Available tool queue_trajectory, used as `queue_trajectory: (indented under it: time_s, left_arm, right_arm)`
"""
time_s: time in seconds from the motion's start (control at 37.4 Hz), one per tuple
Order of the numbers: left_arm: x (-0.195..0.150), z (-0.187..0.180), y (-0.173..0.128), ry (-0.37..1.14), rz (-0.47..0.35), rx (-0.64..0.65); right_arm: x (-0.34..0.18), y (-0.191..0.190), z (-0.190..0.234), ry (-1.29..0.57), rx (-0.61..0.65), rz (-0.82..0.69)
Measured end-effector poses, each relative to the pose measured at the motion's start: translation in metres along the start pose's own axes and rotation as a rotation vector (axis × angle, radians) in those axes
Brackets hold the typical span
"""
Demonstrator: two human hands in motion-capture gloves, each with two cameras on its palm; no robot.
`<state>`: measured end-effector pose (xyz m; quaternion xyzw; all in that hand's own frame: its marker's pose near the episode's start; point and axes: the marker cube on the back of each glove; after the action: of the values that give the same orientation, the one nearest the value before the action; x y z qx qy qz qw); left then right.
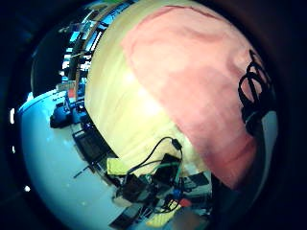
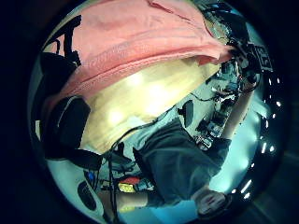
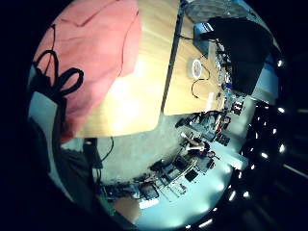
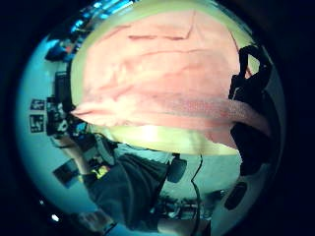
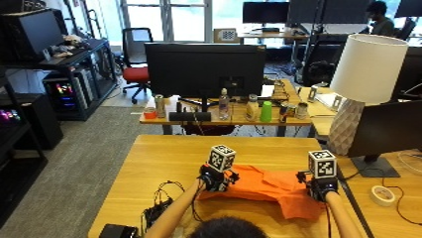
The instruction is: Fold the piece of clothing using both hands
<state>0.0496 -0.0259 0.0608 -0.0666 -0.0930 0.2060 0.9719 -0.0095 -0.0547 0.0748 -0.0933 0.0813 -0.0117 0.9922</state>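
An orange garment (image 5: 272, 188) lies crumpled on the wooden table (image 5: 165, 158) in front of me. My left hand (image 5: 212, 181) holds its left end, fingers curled on the cloth. My right hand (image 5: 320, 189) holds the right end, where a flap of cloth hangs down toward the near edge. In the left thumb side palm view the garment (image 2: 140, 37) stretches away from my fingers (image 2: 65, 121) over the table. In the right thumb side palm view a strip of the garment (image 4: 197, 105) runs into my fingers (image 4: 251, 123).
A dark monitor (image 5: 389, 134) and a white lamp (image 5: 364, 94) stand at the table's right. A tape roll (image 5: 382, 195) lies near them. Black cables (image 5: 161, 198) sit at the near left. A second desk (image 5: 217, 116) with a monitor and bottles stands behind.
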Motion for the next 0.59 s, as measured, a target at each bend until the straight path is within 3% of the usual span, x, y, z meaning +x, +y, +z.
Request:
queue_trajectory:
  time_s: [0.13, 0.29, 0.45, 0.59]
  left_arm:
    - [-0.013, -0.041, -0.001, -0.001, -0.033, -0.008]
    - [-0.019, -0.075, 0.006, 0.058, -0.144, 0.044]
    - [-0.037, -0.056, -0.017, 0.082, -0.353, -0.009]
    - [-0.047, -0.026, -0.035, 0.071, -0.482, 0.011]
  right_arm:
    - [0.000, -0.011, -0.051, 0.023, 0.125, -0.003]
    - [-0.006, -0.054, -0.079, 0.003, 0.187, 0.081]
    - [-0.019, -0.104, -0.065, -0.007, 0.261, 0.161]
    - [-0.044, -0.100, -0.054, -0.017, 0.384, 0.242]
